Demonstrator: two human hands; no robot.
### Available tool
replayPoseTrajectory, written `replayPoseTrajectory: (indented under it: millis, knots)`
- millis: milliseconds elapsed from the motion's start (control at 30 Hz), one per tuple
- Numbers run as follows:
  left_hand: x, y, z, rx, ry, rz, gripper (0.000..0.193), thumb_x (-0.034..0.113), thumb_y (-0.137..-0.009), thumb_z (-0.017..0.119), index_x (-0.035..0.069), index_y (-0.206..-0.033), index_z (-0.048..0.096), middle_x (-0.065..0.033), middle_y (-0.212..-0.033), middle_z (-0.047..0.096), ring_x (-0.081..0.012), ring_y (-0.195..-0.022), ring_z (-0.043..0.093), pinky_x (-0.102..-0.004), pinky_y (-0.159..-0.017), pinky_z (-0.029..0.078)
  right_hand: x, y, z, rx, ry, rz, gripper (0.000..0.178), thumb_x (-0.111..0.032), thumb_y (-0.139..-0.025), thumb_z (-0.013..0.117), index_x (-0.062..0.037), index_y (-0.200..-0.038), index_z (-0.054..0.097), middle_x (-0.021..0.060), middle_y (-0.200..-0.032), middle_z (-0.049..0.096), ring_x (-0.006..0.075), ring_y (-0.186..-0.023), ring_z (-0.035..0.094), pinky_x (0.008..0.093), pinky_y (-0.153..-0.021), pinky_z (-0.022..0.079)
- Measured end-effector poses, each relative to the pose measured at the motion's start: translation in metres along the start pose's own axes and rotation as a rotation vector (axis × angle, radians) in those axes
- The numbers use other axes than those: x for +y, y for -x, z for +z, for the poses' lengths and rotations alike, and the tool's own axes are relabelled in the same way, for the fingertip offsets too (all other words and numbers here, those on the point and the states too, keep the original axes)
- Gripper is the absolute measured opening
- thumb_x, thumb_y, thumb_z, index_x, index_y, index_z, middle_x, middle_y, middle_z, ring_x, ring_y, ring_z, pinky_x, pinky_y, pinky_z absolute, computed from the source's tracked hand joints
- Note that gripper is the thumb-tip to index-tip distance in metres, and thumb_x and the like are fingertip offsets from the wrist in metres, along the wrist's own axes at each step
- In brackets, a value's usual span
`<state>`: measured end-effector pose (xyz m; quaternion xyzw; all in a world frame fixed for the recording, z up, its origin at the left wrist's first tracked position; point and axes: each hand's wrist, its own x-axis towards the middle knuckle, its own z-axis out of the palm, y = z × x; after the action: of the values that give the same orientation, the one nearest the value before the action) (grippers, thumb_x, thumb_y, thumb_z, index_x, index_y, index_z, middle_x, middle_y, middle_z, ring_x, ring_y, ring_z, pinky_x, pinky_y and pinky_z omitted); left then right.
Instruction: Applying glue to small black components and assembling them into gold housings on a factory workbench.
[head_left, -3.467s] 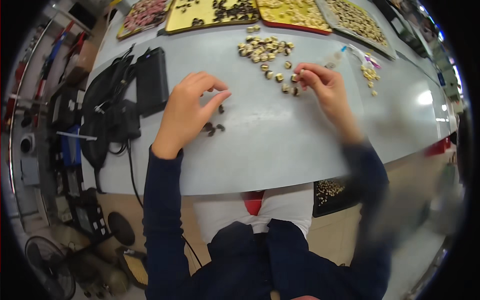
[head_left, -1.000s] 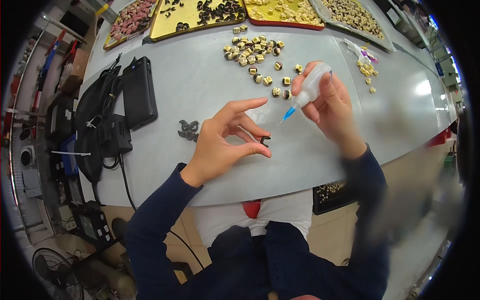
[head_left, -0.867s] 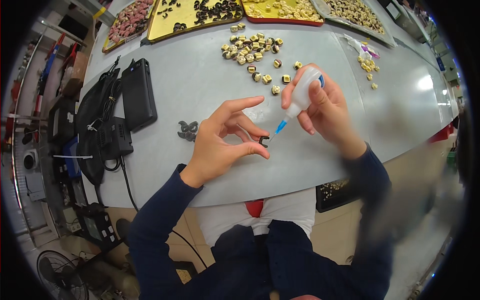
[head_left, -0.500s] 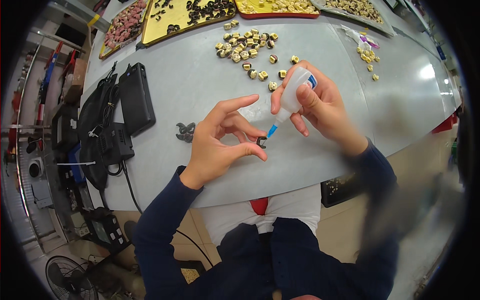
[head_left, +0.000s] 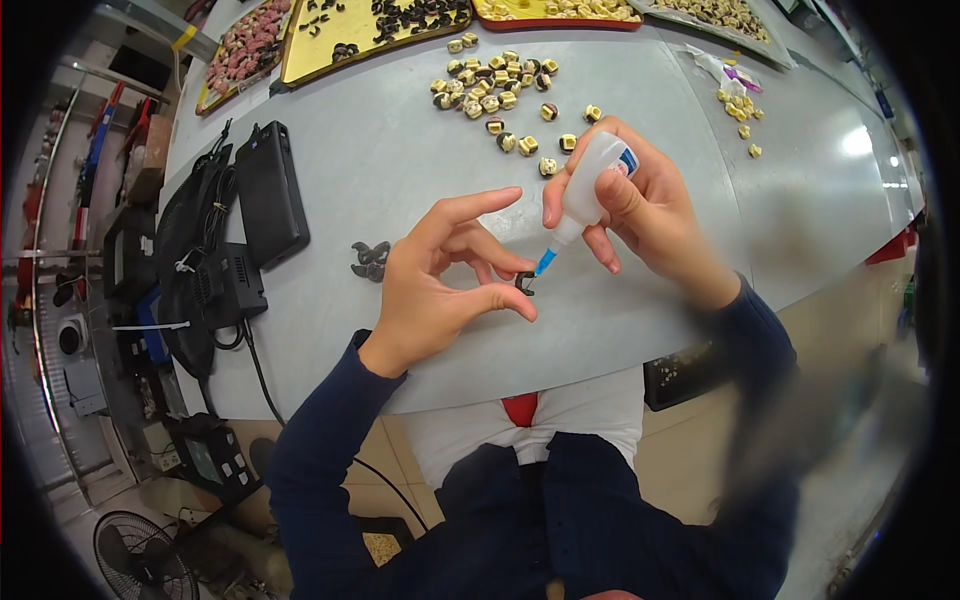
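Observation:
Between thumb and fingers, my left hand (head_left: 440, 265) pinches a small black curved piece (head_left: 526, 284) above the grey table (head_left: 460, 360). My right hand (head_left: 640, 205) grips a translucent white squeeze bottle (head_left: 597, 180), tilted down to the left. Its blue nozzle tip (head_left: 545, 262) meets or nearly meets the top of the black piece; whether any liquid comes out is too small to tell. Several like black pieces (head_left: 371, 261) lie in a small cluster left of my left hand. Beyond my hands are scattered many small cream-and-dark pieces (head_left: 490, 85).
Along the far edge stand a yellow tray of black pieces (head_left: 330, 55), a red-rimmed tray (head_left: 560, 30) of cream pieces and a tray of pink pieces (head_left: 245, 50). A black box-shaped device (head_left: 272, 195) with cables lies at left. Cream pieces (head_left: 738, 107) sit by a torn bag at right.
Both hands hold almost the same pose, the nozzle still at the black piece. The whole view has shifted very slightly.

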<state>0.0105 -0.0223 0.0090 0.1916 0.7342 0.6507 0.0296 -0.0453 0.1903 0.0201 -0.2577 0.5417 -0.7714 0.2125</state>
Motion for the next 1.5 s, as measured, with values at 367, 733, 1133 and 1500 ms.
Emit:
replayPoseTrajectory:
  millis: [367,733,1133,1500]
  knots:
    - [-0.002,-0.004,-0.003,0.012,-0.025,0.043,0.08,0.013,-0.055,0.085,0.002,-0.124,0.045,-0.0051,-0.076,0.066,-0.0097,-0.066,0.058,-0.0222,-0.062,0.046,-0.002,-0.003,-0.002,0.015,0.082,-0.019,0.038,-0.042,-0.092,0.047,-0.0058,-0.101,0.041,0.02,-0.085,0.06,0.0082,-0.04,0.045,0.0181,-0.038,0.036]
    - [-0.003,0.0,0.0,0.01,-0.022,0.036,0.08,0.016,-0.055,0.085,0.002,-0.123,0.046,-0.004,-0.075,0.065,-0.0095,-0.067,0.058,-0.0221,-0.062,0.045,-0.002,-0.001,-0.001,0.046,0.018,-0.034,0.023,-0.023,-0.093,0.05,-0.0023,-0.098,0.041,0.0183,-0.087,0.063,0.0109,-0.044,0.05,0.0213,-0.042,0.042]
    - [0.001,-0.005,-0.004,0.03,-0.024,0.009,0.08,0.01,-0.056,0.085,0.001,-0.125,0.044,-0.0044,-0.074,0.065,-0.0095,-0.069,0.058,-0.0231,-0.067,0.045,-0.006,-0.005,-0.008,0.059,0.123,-0.055,0.039,-0.043,-0.091,0.049,-0.0057,-0.1,0.043,0.0171,-0.086,0.061,0.0066,-0.047,0.045,0.0172,-0.04,0.035]
    - [0.004,0.004,-0.004,0.125,0.112,-0.072,0.063,-0.006,-0.067,0.072,0.002,-0.124,0.045,-0.0057,-0.078,0.064,-0.0115,-0.071,0.061,-0.0228,-0.07,0.047,-0.01,-0.015,-0.069,0.528,0.426,-0.223,0.024,-0.01,-0.085,0.062,-0.0043,-0.102,0.046,0.0116,-0.106,0.058,0.0131,-0.089,0.057,0.0222,-0.076,0.045]
